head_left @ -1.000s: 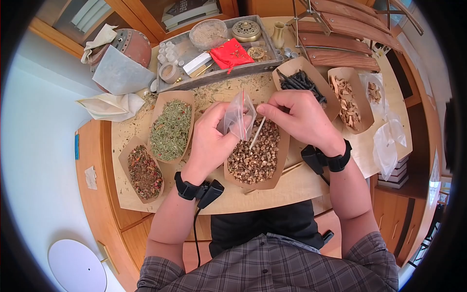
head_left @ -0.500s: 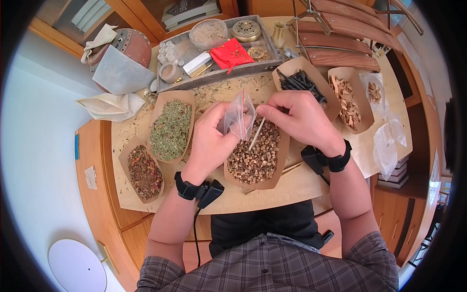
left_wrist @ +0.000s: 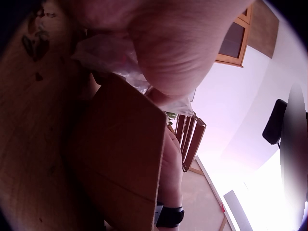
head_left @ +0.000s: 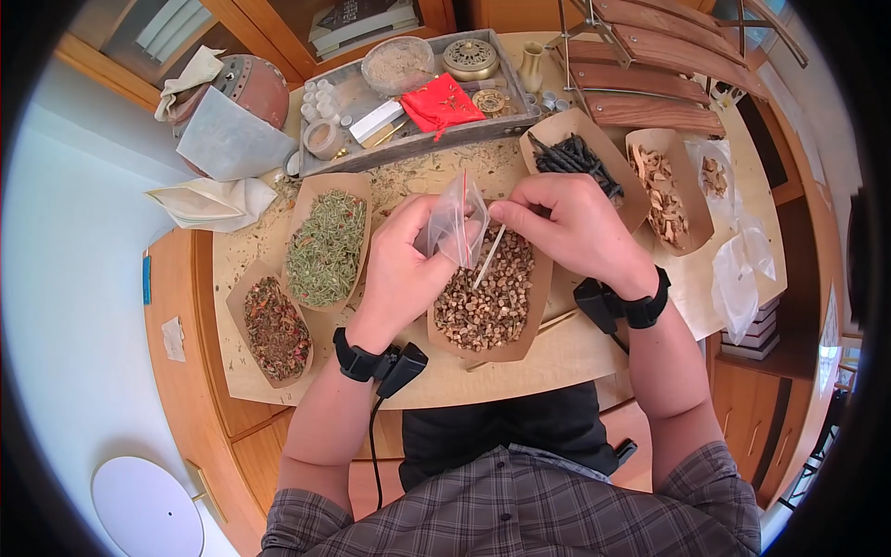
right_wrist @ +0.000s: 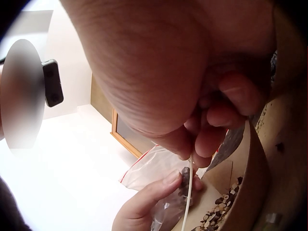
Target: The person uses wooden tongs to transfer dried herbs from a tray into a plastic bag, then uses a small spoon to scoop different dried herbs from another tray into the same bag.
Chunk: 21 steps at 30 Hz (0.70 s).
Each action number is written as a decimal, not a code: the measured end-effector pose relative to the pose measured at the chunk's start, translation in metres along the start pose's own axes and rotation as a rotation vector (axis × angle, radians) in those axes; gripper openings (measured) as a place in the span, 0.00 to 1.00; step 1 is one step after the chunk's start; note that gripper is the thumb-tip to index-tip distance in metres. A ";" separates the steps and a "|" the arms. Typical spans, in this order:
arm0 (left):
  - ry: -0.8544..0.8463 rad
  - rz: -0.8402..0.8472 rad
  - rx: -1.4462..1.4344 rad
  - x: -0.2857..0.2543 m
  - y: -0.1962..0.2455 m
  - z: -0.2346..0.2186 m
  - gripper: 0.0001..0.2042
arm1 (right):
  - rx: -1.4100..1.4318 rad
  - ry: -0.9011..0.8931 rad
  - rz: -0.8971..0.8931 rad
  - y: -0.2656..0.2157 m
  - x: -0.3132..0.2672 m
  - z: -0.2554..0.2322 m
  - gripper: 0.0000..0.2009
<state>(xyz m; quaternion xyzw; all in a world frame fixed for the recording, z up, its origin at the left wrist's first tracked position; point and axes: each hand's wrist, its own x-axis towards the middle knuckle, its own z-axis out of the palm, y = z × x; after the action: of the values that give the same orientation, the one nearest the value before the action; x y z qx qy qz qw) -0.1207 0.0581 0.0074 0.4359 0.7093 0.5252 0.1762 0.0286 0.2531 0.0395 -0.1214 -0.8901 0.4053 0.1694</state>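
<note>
Stick [head_left: 490, 254], thin and white, is pinched near its upper end by the right hand [head_left: 577, 225], the nearer one; its long axis is slanted down and leftward toward the near edge of the surface [head_left: 436, 387]. Just left of it, a clear bag [head_left: 451, 230] is pinched by the left hand [head_left: 397, 265]. Both are held above a paper tray [head_left: 542, 290] of chopped pieces, set near that edge's middle.

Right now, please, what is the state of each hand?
Left hand: closed, holding the clear plastic bag.
Right hand: closed, pinching the thin pale stick.
</note>
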 end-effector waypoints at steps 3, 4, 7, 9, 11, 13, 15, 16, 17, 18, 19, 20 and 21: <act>0.002 0.018 0.012 0.000 -0.001 0.000 0.12 | -0.001 -0.005 0.009 0.000 0.000 0.000 0.19; 0.002 0.020 0.011 0.000 -0.001 0.000 0.12 | -0.001 -0.004 0.008 -0.001 0.000 -0.001 0.19; -0.003 0.022 0.011 0.000 0.000 -0.001 0.12 | -0.001 -0.001 0.005 -0.001 0.000 0.000 0.20; -0.005 0.012 0.007 -0.001 -0.001 -0.001 0.12 | -0.001 0.001 0.002 0.000 0.000 0.000 0.20; -0.006 0.001 0.003 -0.001 -0.001 0.000 0.12 | 0.011 -0.001 0.011 -0.001 0.000 0.000 0.20; 0.002 0.015 0.010 -0.001 -0.001 0.000 0.12 | 0.009 0.001 0.007 0.000 0.000 0.000 0.20; 0.000 0.012 0.017 0.000 -0.001 0.000 0.12 | 0.008 0.003 0.003 0.000 0.000 0.000 0.20; -0.003 0.009 0.024 0.000 -0.001 0.000 0.12 | 0.005 0.003 -0.002 0.000 0.000 0.000 0.20; -0.003 0.009 0.024 0.000 -0.001 0.000 0.12 | 0.003 0.003 -0.007 0.000 0.000 0.000 0.20; -0.002 0.010 0.027 0.000 0.000 0.000 0.12 | 0.003 0.003 -0.007 0.000 0.000 0.000 0.20; -0.001 0.012 0.029 -0.001 0.001 0.000 0.12 | -0.001 0.002 -0.006 0.000 0.000 0.000 0.20; -0.001 0.012 0.029 0.000 0.000 0.000 0.12 | -0.004 0.001 -0.004 0.000 0.000 0.000 0.20; -0.001 0.013 0.023 0.000 -0.001 0.000 0.13 | -0.004 0.001 -0.004 0.000 0.000 0.000 0.20</act>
<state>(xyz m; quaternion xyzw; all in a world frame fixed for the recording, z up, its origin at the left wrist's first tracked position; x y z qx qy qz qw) -0.1211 0.0576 0.0068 0.4429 0.7124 0.5178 0.1682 0.0286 0.2532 0.0395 -0.1199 -0.8911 0.4032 0.1703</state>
